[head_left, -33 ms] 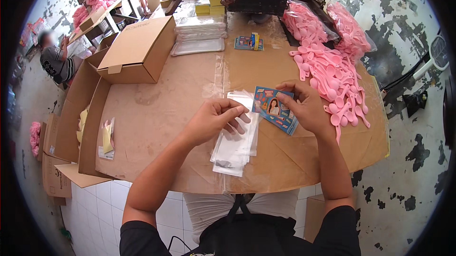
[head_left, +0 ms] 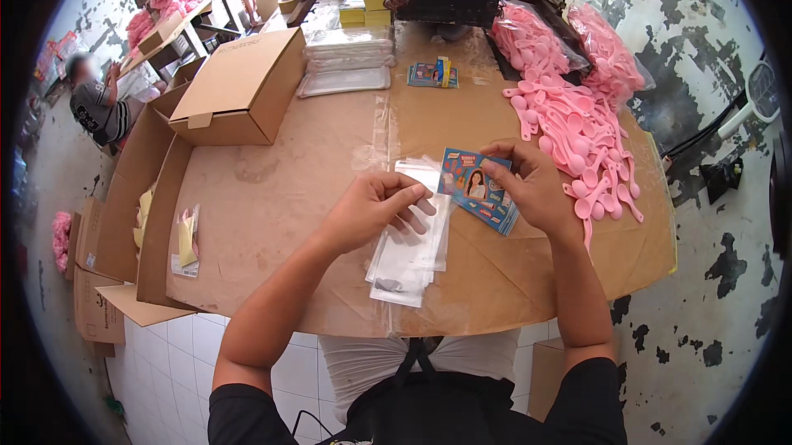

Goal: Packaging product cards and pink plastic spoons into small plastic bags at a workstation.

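Note:
My right hand (head_left: pixel 536 185) grips a small stack of blue printed cards (head_left: pixel 477 189), thumb on top; the upper card bears a picture of a person. The stack rests at or just above the table, right of the clear plastic sleeves (head_left: pixel 404 268). Those sleeves lie overlapping in a loose pile in front of me. Over their upper part hovers my left hand (head_left: pixel 382 207), its fingers loosely bent and apart, with nothing seen in them. The thumb of that hand is close to the cards' left edge.
Pink plastic spoons (head_left: pixel 577 127) heap at the right, with bagged ones behind. A closed cardboard box (head_left: pixel 239 86) stands far left beside stacked plastic packs (head_left: pixel 345 74). More blue cards (head_left: pixel 433 74) lie at the back. A packet (head_left: pixel 188 243) lies left. A person (head_left: pixel 95 103) sits beyond.

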Motion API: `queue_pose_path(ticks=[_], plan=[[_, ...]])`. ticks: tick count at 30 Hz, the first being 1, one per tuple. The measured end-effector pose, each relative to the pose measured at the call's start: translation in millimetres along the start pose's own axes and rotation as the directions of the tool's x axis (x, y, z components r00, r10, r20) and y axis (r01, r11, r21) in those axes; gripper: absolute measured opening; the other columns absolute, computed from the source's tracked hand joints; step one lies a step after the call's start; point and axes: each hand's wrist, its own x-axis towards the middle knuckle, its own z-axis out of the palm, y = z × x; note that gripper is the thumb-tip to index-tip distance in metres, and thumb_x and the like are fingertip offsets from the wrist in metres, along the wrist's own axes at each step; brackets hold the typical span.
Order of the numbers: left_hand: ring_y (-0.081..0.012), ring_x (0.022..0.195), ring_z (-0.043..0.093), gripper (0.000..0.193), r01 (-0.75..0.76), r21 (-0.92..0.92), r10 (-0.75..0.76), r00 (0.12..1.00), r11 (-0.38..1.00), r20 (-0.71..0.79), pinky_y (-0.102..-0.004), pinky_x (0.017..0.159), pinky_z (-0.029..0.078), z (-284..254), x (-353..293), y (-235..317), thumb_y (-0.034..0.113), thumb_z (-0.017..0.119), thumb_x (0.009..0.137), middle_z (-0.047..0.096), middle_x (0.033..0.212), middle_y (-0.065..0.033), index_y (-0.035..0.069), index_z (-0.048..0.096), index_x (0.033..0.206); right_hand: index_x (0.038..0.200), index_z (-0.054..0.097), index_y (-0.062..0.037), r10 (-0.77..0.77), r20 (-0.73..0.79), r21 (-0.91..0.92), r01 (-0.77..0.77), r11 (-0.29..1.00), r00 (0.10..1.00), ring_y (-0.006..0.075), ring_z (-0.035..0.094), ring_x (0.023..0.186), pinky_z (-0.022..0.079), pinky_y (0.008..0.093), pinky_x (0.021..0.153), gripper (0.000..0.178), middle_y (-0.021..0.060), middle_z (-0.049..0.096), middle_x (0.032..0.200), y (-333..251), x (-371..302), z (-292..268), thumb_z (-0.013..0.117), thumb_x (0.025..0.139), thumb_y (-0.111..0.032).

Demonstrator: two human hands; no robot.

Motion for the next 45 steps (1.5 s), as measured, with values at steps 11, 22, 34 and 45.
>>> queue_pose_path(ticks=[11,22,34,45], plan=[[-0.0072,0.078,0.068,0.03,-0.027,0.059,0.028,0.999,0.998,-0.026,-0.0221,0.068,0.054,6.5,1.0,-2.5,0.026,0.063,0.1,0.075,0.093,-0.0064,-0.002,0.071,0.108,0.111,0.069,-0.003,-0.226,-0.046,-0.127,0.219,0.968,0.973,0.0086,0.063,0.079,0.051,0.0251,0.069,0.019,0.0027,0.069,0.094,3.7,-0.7,4.3,0.07,0.092,-0.007],[-0.0107,0.082,0.069,0.023,-0.14,0.067,0.142,0.989,0.988,-0.032,-0.0257,0.073,0.056,15.3,1.4,-9.9,0.013,0.062,0.1,0.074,0.096,-0.0104,-0.005,0.063,0.115,0.11,0.069,-0.0032,-0.112,-0.138,0.05,0.12,0.992,0.984,0.0115,0.063,0.076,0.049,0.0267,0.067,0.023,0.0063,0.068,0.09,9.5,-4.6,37.7,0.073,0.089,-0.012],[-0.0058,0.081,0.066,0.021,-0.188,0.095,0.2,0.97,0.978,-0.139,-0.0218,0.069,0.053,6.2,2.5,-18.0,0.013,0.062,0.101,0.073,0.092,-0.0068,-0.003,0.061,0.113,0.109,0.067,0.0003,-0.162,-0.07,-0.605,0.087,0.792,0.984,0.0323,0.059,0.105,0.046,0.0423,0.092,0.031,0.015,0.063,0.108,26.2,7.6,-25.8,0.063,0.095,-0.027],[-0.0046,0.08,0.064,0.023,-0.205,0.039,0.209,0.967,0.978,-0.146,-0.0209,0.069,0.052,10.7,0.4,-6.3,0.017,0.06,0.102,0.072,0.091,-0.0051,-0.002,0.062,0.114,0.11,0.067,-0.0026,-0.222,-0.264,-0.894,-0.151,0.423,0.939,0.0349,0.057,0.101,0.048,0.0471,0.09,0.03,0.0191,0.061,0.107,55.8,9.7,-38.3,0.066,0.089,-0.023]])
